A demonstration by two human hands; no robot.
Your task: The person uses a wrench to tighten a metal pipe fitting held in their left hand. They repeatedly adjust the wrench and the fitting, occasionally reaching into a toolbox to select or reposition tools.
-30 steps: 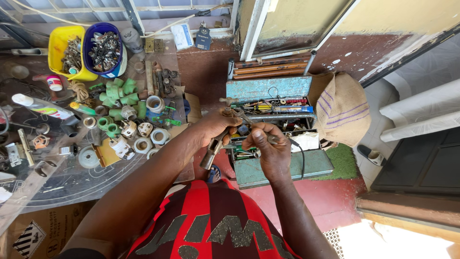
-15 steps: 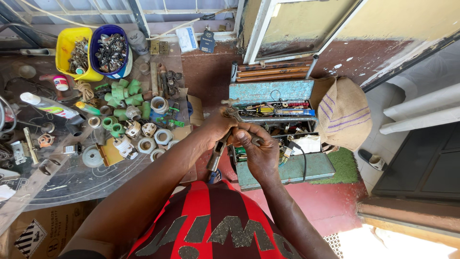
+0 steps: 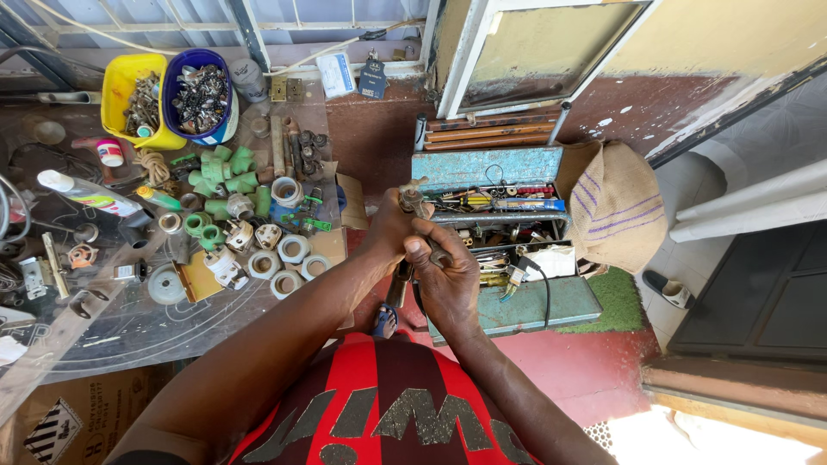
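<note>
My left hand (image 3: 389, 231) and my right hand (image 3: 445, 274) meet in front of my chest, above an open blue metal toolbox (image 3: 482, 169). Between them I hold a small brass tap fitting (image 3: 412, 200) with a cross handle at its top. The left hand wraps the fitting's body. My right hand grips a dark metal tool (image 3: 439, 255) against it; its lower end (image 3: 398, 282) hangs below my hands. My fingers hide most of the fitting.
A glass table (image 3: 129, 323) at the left carries green pipe fittings (image 3: 226, 181), white and grey couplings (image 3: 281, 256), a yellow tub (image 3: 119, 86) and a blue tub (image 3: 203, 96) of metal parts. A burlap sack (image 3: 613, 202) lies right of the toolbox. A sandal (image 3: 668, 288) sits on the floor.
Both hands have risen and come closer together, with the fitting now gripped tightly between them. The long tool hangs lower behind the hands.
</note>
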